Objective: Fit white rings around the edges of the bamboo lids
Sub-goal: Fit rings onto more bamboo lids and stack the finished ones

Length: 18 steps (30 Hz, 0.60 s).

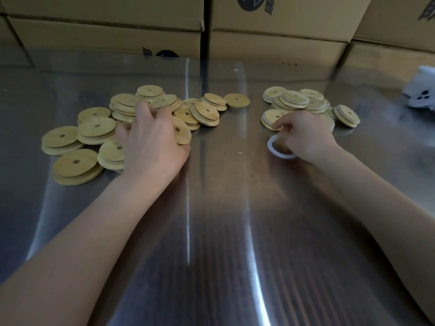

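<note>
Several bare bamboo lids [96, 128], each with a small centre hole, lie scattered in a pile at the left. My left hand [150, 137] reaches over this pile with spread fingers resting on the lids; whether it grips one is hidden. A second, smaller pile of lids with white rings fitted [295, 100] lies at the right. My right hand [306, 135] sits just in front of that pile with curled fingers holding a loose white ring [274, 149] that hangs down to the table.
The work surface is a shiny steel table [223, 220]. Stacked cardboard boxes [270, 38] line its far edge. A white bag or packet [421, 90] lies at the far right.
</note>
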{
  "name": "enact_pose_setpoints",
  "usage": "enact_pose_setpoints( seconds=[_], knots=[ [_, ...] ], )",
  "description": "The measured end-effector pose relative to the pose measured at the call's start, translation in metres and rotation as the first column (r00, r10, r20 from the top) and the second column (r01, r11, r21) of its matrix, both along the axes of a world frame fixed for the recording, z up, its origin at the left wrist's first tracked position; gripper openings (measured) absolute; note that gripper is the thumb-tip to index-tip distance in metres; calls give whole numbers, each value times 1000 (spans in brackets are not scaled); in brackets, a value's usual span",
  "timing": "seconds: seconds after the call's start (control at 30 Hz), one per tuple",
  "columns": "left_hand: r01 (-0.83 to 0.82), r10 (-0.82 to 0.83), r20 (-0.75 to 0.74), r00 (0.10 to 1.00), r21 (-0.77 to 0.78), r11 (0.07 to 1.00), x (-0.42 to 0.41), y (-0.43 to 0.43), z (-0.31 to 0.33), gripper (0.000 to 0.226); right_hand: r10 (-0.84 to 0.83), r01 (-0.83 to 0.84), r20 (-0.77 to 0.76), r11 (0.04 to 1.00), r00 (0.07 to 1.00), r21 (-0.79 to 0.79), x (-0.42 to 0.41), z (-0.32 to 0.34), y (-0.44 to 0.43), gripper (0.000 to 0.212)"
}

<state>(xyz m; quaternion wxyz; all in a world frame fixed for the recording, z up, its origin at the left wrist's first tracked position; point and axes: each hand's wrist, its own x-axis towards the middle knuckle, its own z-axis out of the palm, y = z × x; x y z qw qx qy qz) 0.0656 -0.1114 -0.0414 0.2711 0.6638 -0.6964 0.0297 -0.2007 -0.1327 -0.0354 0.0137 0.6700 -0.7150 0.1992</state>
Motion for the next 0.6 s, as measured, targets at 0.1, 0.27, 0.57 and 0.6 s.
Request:
enact_pose_setpoints(
  seconds=[0.1,0.27,0.57,0.6],
  knots=[
    [94,-99,-153,983,-40,995,-2,1,-2,72,39,-39,0,999,999,6,4,2,2,25],
    [195,-196,-359,913,-37,980,-5,2,-2,70,108,-108,52,994,993,-2,12,5,6,19],
    [457,-332,-732,595,-32,889,-22,14,-2,64,139,-145,342,989,930,-8,20,6,10,19],
    [490,-316,-792,523,-24,871,-25,16,-2,64,142,-151,375,989,916,-7,20,6,10,19]
  ],
)
